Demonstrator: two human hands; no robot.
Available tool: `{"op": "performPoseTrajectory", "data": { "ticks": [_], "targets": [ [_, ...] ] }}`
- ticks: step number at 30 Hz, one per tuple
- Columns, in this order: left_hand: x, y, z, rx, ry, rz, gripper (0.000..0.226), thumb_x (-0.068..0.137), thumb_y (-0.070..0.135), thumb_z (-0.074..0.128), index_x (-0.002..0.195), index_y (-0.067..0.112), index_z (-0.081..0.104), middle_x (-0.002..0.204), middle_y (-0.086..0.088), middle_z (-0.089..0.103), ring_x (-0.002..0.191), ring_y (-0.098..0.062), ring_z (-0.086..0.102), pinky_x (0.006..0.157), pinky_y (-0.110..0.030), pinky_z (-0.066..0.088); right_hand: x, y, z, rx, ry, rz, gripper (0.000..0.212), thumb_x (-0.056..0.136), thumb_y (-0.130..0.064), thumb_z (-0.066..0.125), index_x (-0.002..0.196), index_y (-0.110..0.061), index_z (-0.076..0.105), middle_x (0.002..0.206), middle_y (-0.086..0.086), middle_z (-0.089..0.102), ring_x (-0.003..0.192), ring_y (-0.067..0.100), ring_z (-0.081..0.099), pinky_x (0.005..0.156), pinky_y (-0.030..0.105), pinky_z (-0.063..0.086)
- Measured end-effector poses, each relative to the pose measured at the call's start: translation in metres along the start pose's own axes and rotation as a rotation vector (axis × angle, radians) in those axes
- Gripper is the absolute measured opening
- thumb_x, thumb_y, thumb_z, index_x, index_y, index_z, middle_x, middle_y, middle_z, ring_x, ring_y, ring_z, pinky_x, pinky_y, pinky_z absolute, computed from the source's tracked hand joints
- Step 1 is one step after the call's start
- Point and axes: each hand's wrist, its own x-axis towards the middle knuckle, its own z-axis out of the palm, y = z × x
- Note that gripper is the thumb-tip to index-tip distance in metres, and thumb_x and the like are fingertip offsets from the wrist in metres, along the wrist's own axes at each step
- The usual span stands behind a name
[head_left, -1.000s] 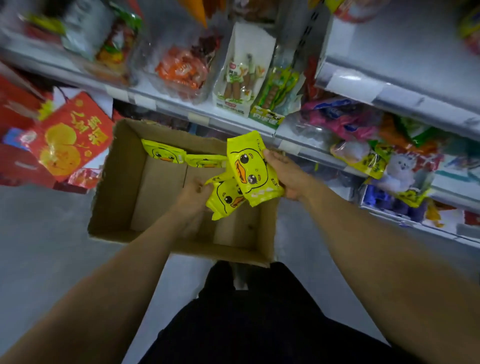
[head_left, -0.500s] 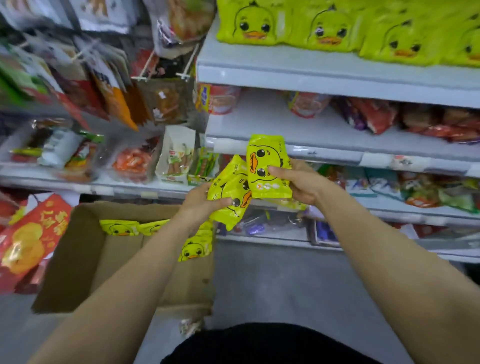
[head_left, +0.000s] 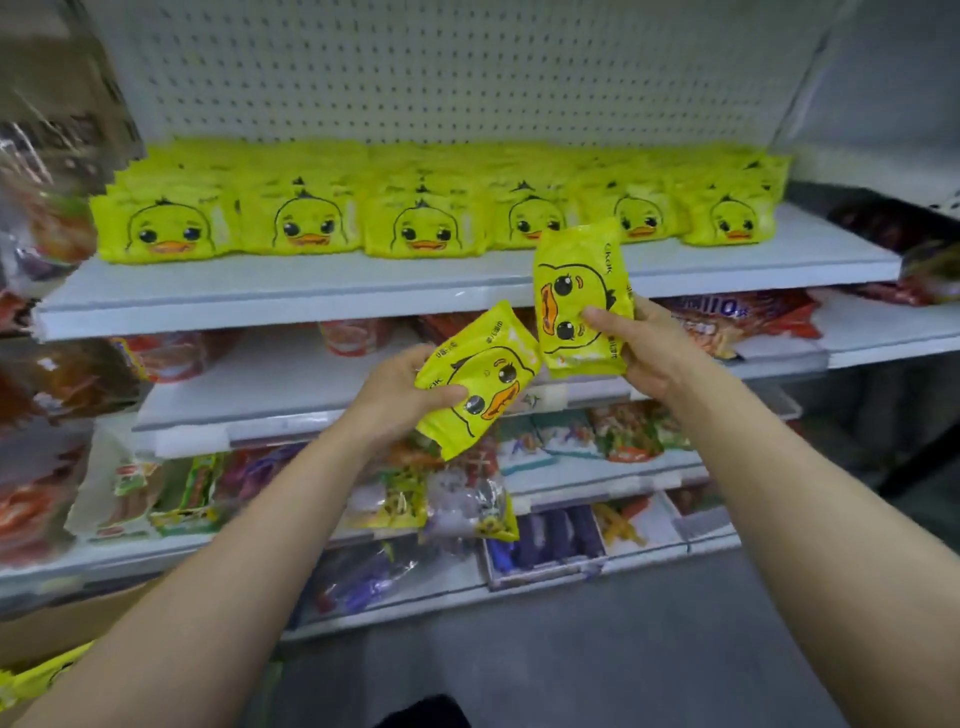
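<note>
Roughly at mid-frame, the left hand (head_left: 400, 396) grips a yellow duck-face snack packet (head_left: 480, 382) tilted sideways, thumb across its front. The right hand (head_left: 652, 349) clamps a second duck-face packet (head_left: 574, 299) just above and right of it, and their near corners appear to touch. Behind them, a row of matching packets (head_left: 306, 223) lines the white top shelf (head_left: 363, 293) in the upper frame.

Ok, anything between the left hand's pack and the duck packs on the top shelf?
Head view: only the bare front strip of the top shelf and its edge lie between the pack and the duck packs; red packs show just beneath it.
</note>
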Motion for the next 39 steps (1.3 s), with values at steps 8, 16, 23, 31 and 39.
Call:
{"op": "performPoseTrajectory", "data": {
  "ticks": [8,16,23,31,39],
  "targets": [
    [0.12,0.084,0.095,0.069,-0.17,0.129,0.031,0.077,0.013,0.08,0.104,0.017,0.066,0.098,-0.002,0.074,0.091,-0.02,0.07,0.078,-0.035,0.055,0.084,-0.056,-0.144,-0.16,0.178,-0.132,0.083,0.061,-0.034,0.094,0.133,-0.016,0.056,0.134,0.009,0.061,0.121,0.028,0.06,0.094,0.065,0.048],
    [0.251,0.169,0.198,0.144,-0.367,0.209,0.062,0.078,0.018,0.08,0.132,0.019,0.052,0.116,0.017,0.05,0.116,-0.006,0.046,0.085,-0.012,0.039,0.152,-0.147,-0.27,-0.391,0.258,-0.212,0.033,0.074,-0.003,0.081,0.103,-0.009,0.068,0.093,0.003,0.077,0.083,0.017,0.073,0.074,0.031,0.057],
    [0.316,0.203,0.27,0.2,-0.409,0.2,0.068,0.074,0.021,0.083,0.133,0.021,0.05,0.148,-0.005,0.042,0.139,-0.015,0.033,0.099,-0.028,0.033,0.198,-0.192,-0.367,-0.7,0.337,-0.177,0.035,0.072,-0.008,0.085,0.101,-0.003,0.066,0.087,0.006,0.074,0.066,0.008,0.071,0.059,0.021,0.055],
    [0.355,0.219,0.323,0.227,-0.322,0.151,0.062,0.068,0.031,0.088,0.12,0.026,0.055,0.134,0.01,0.048,0.126,-0.008,0.042,0.097,-0.029,0.038,0.308,-0.211,-0.431,-1.137,0.151,-0.153,0.04,0.06,-0.031,0.092,0.091,-0.016,0.072,0.091,-0.002,0.071,0.086,0.015,0.065,0.082,0.029,0.049],
    [0.366,0.229,0.35,0.212,-0.198,0.107,0.051,0.054,0.047,0.09,0.095,0.029,0.065,0.114,0.003,0.066,0.109,-0.015,0.059,0.096,-0.038,0.046,0.386,-0.204,-0.442,-1.171,-0.162,-0.212,0.059,0.063,-0.037,0.091,0.115,-0.02,0.068,0.116,-0.005,0.069,0.111,0.013,0.062,0.103,0.035,0.047]
  ]
}}
